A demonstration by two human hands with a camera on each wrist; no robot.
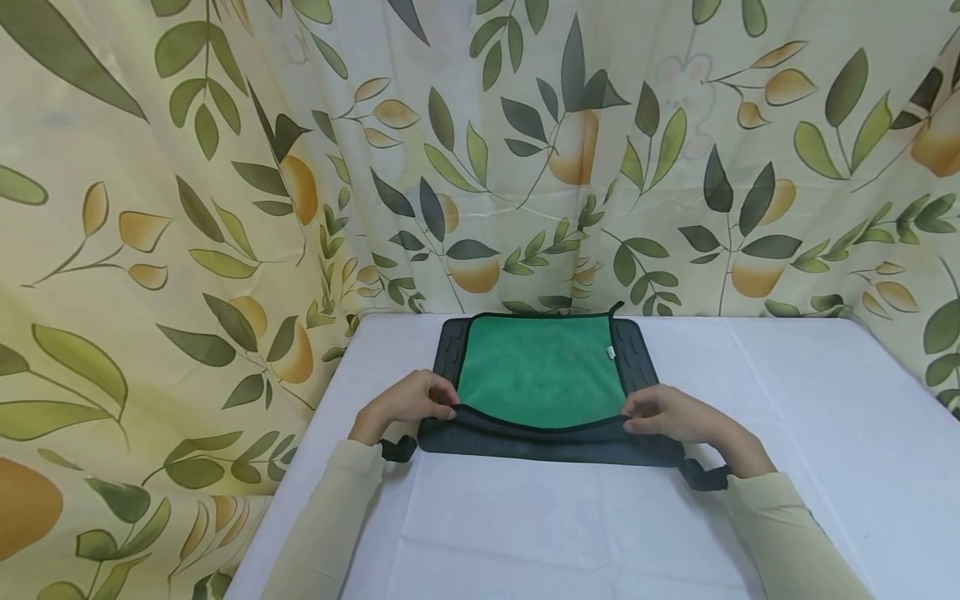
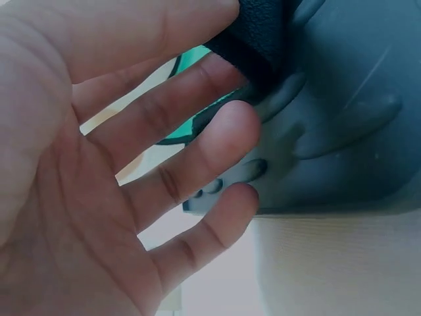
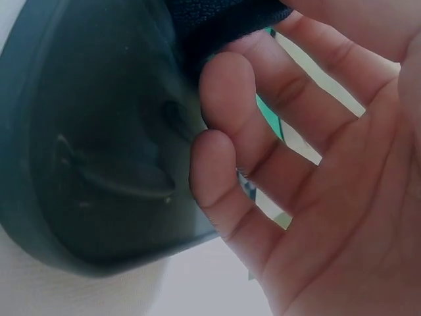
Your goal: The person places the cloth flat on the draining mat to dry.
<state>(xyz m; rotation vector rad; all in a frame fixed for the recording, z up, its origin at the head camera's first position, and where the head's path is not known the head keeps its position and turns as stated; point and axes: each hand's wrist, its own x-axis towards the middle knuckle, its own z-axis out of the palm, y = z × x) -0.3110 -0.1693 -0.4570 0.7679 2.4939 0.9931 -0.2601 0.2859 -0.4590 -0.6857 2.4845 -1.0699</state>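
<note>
A green cloth [image 1: 540,367] with black edging lies over a dark grey mat or tray [image 1: 551,448] that has raised oval bumps. In the head view, my left hand [image 1: 411,397] pinches the cloth's near left corner, while my right hand [image 1: 675,414] pinches its near right corner. The near edge is lifted slightly and sags between the hands. Both wrist views show the cloth's dark underside [image 2: 260,29] between thumb and index finger, the other fingers spread over the mat. A small white label [image 1: 611,352] and a black loop [image 1: 617,308] sit along the cloth's right side.
A white-covered table [image 1: 510,517] carries the mat near its back edge. Behind and to the left hangs a curtain [image 1: 525,167] printed with leaves and fruit. Black straps [image 1: 399,448] circle both wrists.
</note>
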